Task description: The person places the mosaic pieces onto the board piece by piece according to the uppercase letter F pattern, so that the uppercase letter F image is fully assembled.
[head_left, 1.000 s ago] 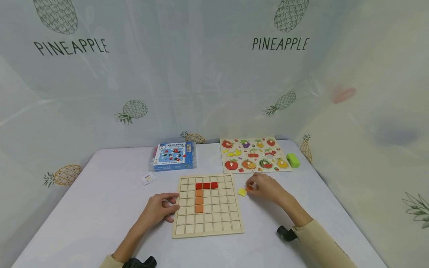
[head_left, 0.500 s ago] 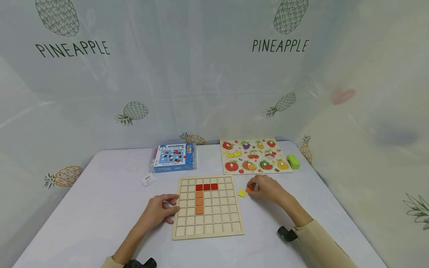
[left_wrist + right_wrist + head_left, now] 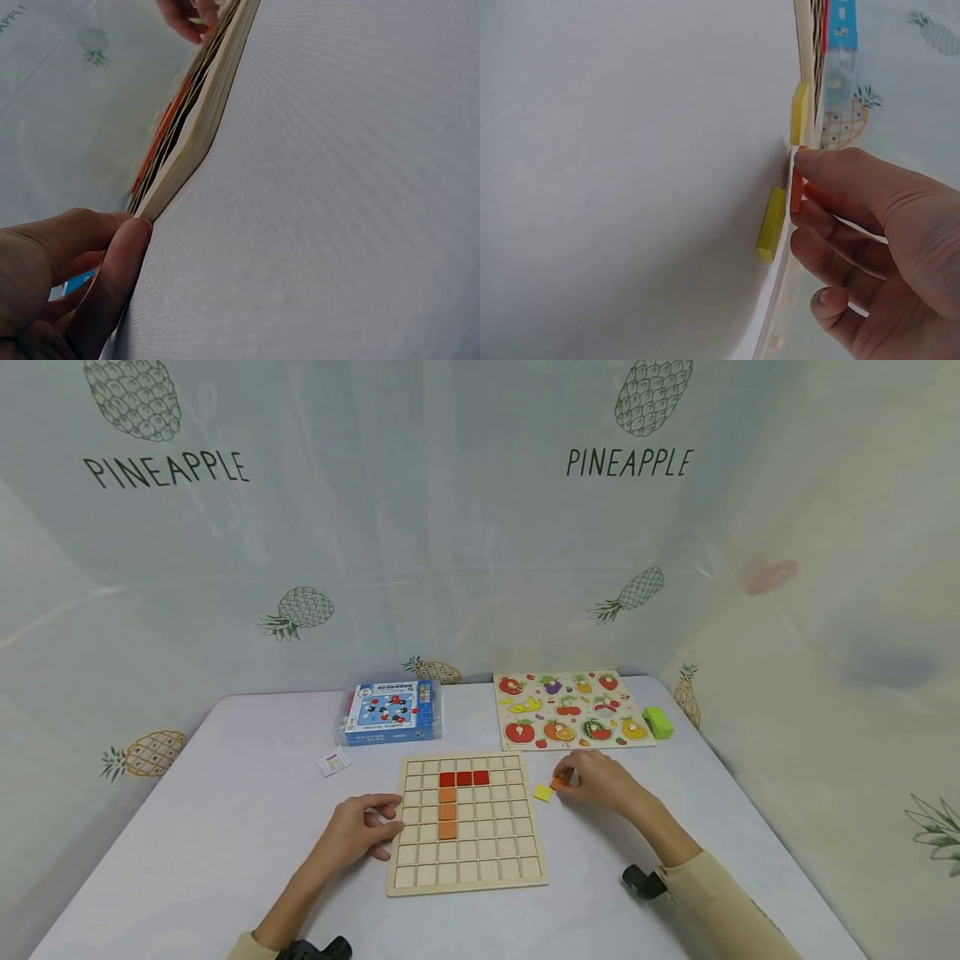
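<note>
Next to no change over the last second: your right hand [image 3: 596,778] is parked at the same spot, same loose orange tile [image 3: 797,191] pinched between its fingertips, other fingers loosely bent. Only the view has nudged slightly. Can't tell whether that tile is clear of the bench [image 3: 187,827] or touching it. It's off the wooden grid board [image 3: 487,850], between 2 and 3 o'clock from board centre.

Your left hand [image 3: 362,824] hasn't shifted either: at the board's 9 o'clock edge, thumb and forefinger apart, tips touching the rim, not wrapped round it.

Board count is the same: three red tiles [image 3: 464,778] in a row toward 12, three orange tiles [image 3: 447,812] running toward 6 below the leftmost red. So my read is no net progress in that second; the work sits at the grasp.

One yellow tile [image 3: 542,793] lies just beside the pinched one, on the board side. Right wrist view shows a second yellow tile [image 3: 770,225]; from the head it's probably masked by your hand. Fruit puzzle [image 3: 573,710] is off at 1–2 o'clock.
</note>
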`<state>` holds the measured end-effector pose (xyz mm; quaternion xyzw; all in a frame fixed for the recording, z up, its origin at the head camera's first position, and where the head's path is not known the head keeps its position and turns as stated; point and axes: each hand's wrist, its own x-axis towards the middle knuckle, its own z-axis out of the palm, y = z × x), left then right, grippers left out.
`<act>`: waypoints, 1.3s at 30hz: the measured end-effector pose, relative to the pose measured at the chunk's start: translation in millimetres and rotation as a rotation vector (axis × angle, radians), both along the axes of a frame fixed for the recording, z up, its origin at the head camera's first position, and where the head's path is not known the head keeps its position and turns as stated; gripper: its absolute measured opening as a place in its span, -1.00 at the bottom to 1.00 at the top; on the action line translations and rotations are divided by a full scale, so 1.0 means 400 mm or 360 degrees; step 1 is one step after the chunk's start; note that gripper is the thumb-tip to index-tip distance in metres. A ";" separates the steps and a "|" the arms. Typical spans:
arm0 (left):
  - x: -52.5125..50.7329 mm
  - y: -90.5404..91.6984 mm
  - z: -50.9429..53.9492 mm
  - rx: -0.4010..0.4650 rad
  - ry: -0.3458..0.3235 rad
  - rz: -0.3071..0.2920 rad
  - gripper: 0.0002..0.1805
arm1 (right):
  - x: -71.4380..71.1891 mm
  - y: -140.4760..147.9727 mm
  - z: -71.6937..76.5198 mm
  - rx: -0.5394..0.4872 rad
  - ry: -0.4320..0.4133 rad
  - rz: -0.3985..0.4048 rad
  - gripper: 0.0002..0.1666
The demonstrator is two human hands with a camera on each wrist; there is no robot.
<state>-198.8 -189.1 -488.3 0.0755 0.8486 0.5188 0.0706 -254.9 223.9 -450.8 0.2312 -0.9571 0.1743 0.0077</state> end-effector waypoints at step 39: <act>0.004 0.004 0.012 0.0011 0.0010 -0.0008 -0.49 | 0.109 -0.291 0.030 0.0054 0.0066 0.0597 -0.78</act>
